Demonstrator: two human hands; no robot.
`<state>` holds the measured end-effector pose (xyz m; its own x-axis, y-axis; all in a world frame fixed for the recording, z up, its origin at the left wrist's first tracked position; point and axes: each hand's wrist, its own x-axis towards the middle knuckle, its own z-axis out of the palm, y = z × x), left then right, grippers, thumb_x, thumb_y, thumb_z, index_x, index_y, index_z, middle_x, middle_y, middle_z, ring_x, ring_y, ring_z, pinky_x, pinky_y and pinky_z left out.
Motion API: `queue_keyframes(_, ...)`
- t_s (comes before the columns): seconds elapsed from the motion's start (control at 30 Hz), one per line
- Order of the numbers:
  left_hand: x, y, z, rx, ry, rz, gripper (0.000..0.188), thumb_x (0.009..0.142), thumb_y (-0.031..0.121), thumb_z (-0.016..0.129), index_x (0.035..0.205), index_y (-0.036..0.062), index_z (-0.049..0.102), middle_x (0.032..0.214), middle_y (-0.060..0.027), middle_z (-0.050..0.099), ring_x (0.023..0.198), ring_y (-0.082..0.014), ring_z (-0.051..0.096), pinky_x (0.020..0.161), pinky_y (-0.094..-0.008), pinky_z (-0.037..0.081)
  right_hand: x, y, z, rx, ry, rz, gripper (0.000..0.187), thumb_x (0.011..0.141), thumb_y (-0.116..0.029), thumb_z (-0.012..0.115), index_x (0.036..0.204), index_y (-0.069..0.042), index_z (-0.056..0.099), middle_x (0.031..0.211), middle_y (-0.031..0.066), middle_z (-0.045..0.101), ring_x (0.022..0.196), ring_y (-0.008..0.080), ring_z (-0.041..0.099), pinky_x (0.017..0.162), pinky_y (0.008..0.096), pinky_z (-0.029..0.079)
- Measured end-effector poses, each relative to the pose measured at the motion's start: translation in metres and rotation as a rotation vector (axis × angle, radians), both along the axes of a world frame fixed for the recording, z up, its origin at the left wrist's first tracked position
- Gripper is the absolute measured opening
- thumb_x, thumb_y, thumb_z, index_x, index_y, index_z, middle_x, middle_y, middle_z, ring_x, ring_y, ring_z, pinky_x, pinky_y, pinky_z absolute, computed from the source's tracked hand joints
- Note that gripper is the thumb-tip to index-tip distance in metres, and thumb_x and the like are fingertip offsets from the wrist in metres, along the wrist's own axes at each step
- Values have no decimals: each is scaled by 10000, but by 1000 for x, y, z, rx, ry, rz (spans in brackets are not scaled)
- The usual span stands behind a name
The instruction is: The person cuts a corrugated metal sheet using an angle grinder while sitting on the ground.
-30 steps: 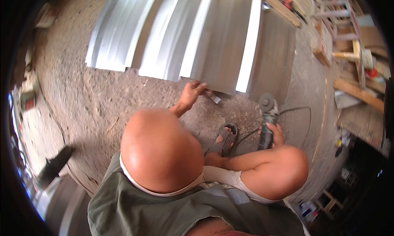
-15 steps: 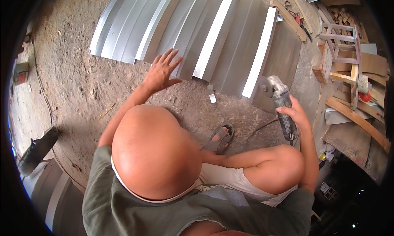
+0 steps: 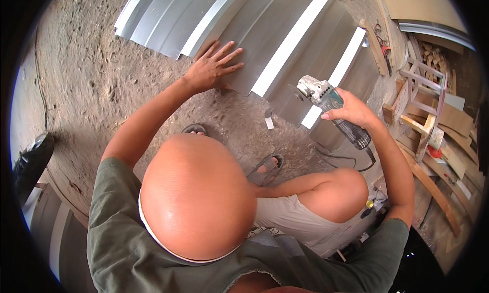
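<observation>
A ribbed sheet of shiny metal (image 3: 270, 38) lies on the ground ahead of me, its cut edge facing my feet. My left hand (image 3: 213, 68) rests on that near edge with the fingers spread, holding nothing. In my right hand (image 3: 352, 111) is an angle grinder (image 3: 340, 115), gripped round its dark body. Its disc (image 3: 297, 93) hangs over the near right part of the sheet; I cannot tell whether it spins. From the grinder's rear a dark cord (image 3: 371, 160) runs to the ground. A small metal offcut (image 3: 269, 121) lies just off the edge, between my hands.
My sandaled foot (image 3: 267, 166) stands close below the sheet. On the right are a wooden stool frame (image 3: 430, 84), loose boards (image 3: 433, 186) and a wooden strip (image 3: 374, 46). A dark bundle (image 3: 33, 163) lies at the far left, near more ribbed sheets (image 3: 61, 232).
My left hand has come down onto the sheet's edge. The grinder in my right hand has moved left and forward, over the sheet.
</observation>
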<state>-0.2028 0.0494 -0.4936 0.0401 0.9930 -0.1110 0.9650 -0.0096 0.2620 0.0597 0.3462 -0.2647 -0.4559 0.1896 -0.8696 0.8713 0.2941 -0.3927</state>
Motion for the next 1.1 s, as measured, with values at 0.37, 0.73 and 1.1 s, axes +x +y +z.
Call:
queue_keyframes(0.37, -4, 37, 14, -224, 148, -127, 879, 907, 727, 629, 1645, 348, 339, 1748, -72, 205, 1615, -314, 162, 1290, -606, 203, -30, -11, -28, 36, -83, 224, 949, 694, -325, 913, 1431, 115, 510, 1290, 259, 680, 1218, 300, 651, 1066, 346, 478)
queue_keyframes(0.73, 1, 109, -2, -157, 25, -380, 1211, 607, 740, 865, 1634, 480, 279, 1779, 41, 88, 1626, -389, -39, 1234, -789, 24, -5, -24, -65, 64, 18, 266, 791, 710, -249, 908, 1370, 44, 584, 1172, 157, 725, 1077, 216, 664, 993, 330, 505)
queue_keyframes(1.1, -9, 118, -4, -204, 27, -464, 1314, 521, 717, 906, 1646, 435, 288, 1773, 83, 124, 1632, -368, -31, 1238, -786, 12, -15, -26, -71, 76, -13, 343, 743, 683, -270, 912, 1298, 21, 616, 1114, 170, 734, 1023, 246, 689, 954, 352, 527)
